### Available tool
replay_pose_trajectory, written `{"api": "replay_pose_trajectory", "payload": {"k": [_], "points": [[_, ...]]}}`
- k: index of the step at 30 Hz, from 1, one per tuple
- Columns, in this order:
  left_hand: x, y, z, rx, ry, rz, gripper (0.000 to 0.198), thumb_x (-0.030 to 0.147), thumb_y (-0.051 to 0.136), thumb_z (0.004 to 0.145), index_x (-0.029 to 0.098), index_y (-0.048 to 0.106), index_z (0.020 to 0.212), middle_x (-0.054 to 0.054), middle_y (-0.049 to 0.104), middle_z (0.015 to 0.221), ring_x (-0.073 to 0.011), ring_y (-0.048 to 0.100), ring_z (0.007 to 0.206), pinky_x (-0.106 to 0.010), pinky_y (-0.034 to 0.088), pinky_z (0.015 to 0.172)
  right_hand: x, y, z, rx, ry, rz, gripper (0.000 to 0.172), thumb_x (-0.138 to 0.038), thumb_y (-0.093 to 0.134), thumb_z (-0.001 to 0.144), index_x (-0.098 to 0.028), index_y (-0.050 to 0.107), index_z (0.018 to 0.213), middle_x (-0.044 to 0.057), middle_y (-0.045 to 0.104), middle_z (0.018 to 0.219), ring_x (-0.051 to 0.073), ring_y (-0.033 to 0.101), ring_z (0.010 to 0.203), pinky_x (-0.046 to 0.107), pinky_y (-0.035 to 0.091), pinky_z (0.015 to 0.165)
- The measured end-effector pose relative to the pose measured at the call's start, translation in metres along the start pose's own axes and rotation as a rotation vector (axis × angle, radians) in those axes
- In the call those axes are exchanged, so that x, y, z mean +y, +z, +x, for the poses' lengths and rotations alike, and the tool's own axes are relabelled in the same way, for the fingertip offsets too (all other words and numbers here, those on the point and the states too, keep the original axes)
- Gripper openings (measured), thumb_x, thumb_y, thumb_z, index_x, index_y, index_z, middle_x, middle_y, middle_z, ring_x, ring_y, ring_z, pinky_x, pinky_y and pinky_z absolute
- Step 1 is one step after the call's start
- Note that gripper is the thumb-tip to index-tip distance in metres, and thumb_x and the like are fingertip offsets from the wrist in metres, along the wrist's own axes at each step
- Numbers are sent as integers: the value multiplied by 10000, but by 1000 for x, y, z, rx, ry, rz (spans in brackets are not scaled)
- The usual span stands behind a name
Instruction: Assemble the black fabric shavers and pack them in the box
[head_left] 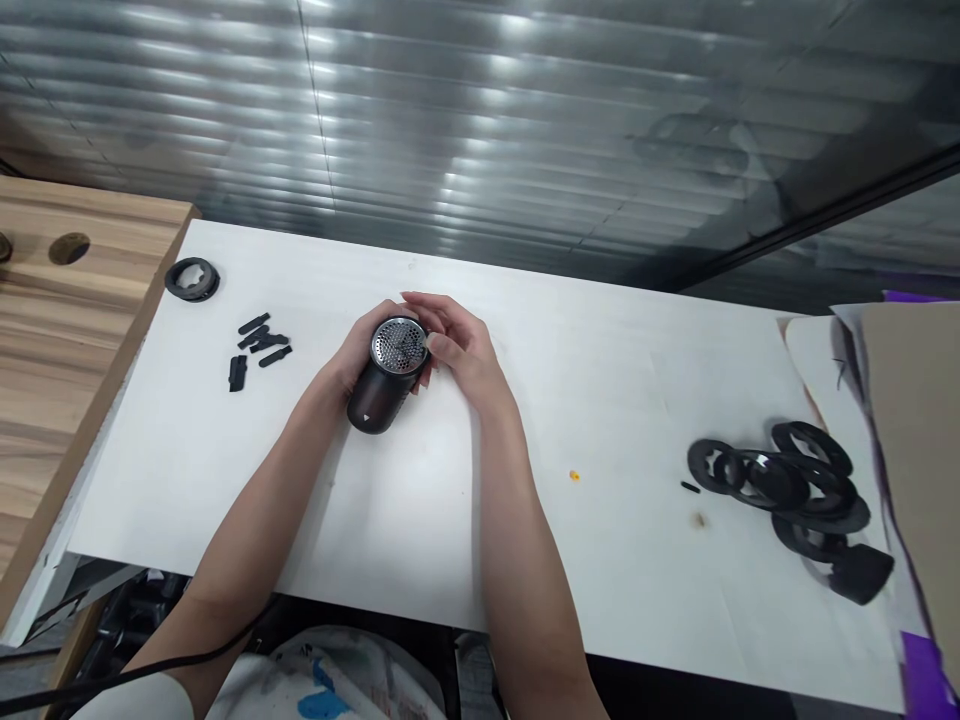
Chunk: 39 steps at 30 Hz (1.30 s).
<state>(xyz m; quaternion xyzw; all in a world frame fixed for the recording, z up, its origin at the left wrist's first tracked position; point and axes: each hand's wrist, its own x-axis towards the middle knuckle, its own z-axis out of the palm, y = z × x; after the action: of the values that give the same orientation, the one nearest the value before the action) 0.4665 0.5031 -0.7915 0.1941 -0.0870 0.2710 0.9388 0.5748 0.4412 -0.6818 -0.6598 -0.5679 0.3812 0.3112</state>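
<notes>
A black fabric shaver (381,398) with a round, perforated metal head (400,346) is held above the middle of the white table, its head tilted up and away from me. My left hand (361,345) wraps around its left side and back, with most of those fingers hidden behind it. On the other side, my right hand (463,350) has its thumb against the rim of the metal head. The fingers of that hand curl behind the shaver and are partly hidden.
Several small black plastic pieces (260,338) and black rings (192,279) lie at the left of the white table (600,580). A pile of black rings and round parts (814,490) sits at the right, near cardboard (919,420). A slatted glass partition (480,130) borders the far edge.
</notes>
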Motion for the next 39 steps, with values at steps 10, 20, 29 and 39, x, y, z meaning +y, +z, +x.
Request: {"api": "replay_pose_trajectory", "payload": {"k": [10, 20, 29, 39], "points": [[-5, -9, 4, 45, -11, 30, 405, 532, 532, 943, 169, 697, 874, -92, 693, 635, -274, 731, 602, -316, 564, 501, -1, 2, 0, 21, 0, -15, 627, -711, 804, 880, -254, 692, 1294, 75, 742, 1313, 85, 599, 483, 281, 553, 414], [-3, -1, 2, 55, 51, 45, 365, 470, 526, 951, 147, 695, 924, -89, 697, 655, -256, 717, 575, -313, 575, 520, 0, 0, 1, 42, 24, -3, 491, -576, 768, 908, -233, 757, 1258, 62, 751, 1312, 84, 571, 489, 285, 550, 445], [-5, 0, 2, 68, 39, 61, 414, 534, 542, 959, 146, 685, 935, -93, 712, 664, -254, 724, 574, -302, 564, 493, 1, -2, 1, 62, 47, -3, 503, -540, 767, 837, -237, 779, 1238, 55, 763, 1217, 97, 532, 490, 297, 544, 447], [-4, 7, 2, 123, 74, 131, 393, 538, 584, 910, 157, 660, 846, -89, 696, 630, -273, 740, 593, -321, 584, 505, 1, -4, -1, 60, 69, -12, 523, -554, 682, 848, -237, 773, 1255, 46, 759, 1078, 117, 515, 495, 328, 573, 492]]}}
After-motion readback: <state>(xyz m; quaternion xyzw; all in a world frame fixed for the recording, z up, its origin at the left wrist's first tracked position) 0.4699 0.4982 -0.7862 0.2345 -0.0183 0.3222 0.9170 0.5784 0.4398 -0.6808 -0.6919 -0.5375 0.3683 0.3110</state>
